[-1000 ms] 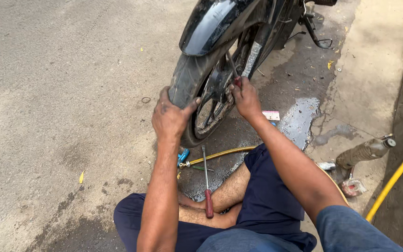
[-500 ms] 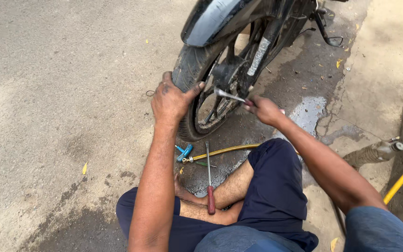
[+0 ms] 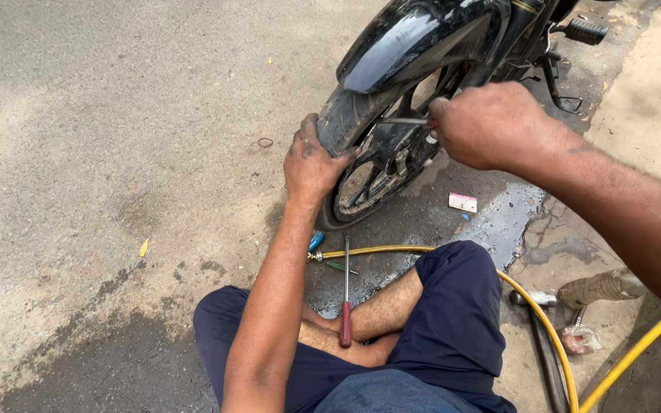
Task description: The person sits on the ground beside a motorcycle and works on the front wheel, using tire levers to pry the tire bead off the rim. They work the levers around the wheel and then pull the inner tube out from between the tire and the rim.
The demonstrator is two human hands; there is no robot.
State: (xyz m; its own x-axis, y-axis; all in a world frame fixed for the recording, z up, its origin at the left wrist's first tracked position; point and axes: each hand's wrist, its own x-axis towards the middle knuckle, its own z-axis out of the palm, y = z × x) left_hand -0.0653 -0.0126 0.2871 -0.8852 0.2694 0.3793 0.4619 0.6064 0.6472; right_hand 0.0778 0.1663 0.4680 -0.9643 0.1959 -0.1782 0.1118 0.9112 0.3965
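The left hand [image 3: 311,164] presses on the black rubber motorcycle tyre [image 3: 346,122]; the right hand [image 3: 491,126] grips a thin metal tool [image 3: 403,121] at the wheel.

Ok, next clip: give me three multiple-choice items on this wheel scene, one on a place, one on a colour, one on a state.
1. Where does the red-handled screwdriver lie?
A. On the mudguard
B. On the ground, its handle by the person's legs
C. In the left hand

2. What colour is the hose that curves along the ground?
A. Yellow
B. Green
C. White

3. What is the right hand doing?
A. Resting open on the knee
B. Lying flat on the ground
C. Closed around a thin metal tool at the wheel

Answers:
1 B: it lies lengthwise in front of the crossed legs, tip toward the tyre.
2 A: the hose is plainly yellow.
3 C: the fingers are closed on the tool's end, while the left hand presses on the tyre.
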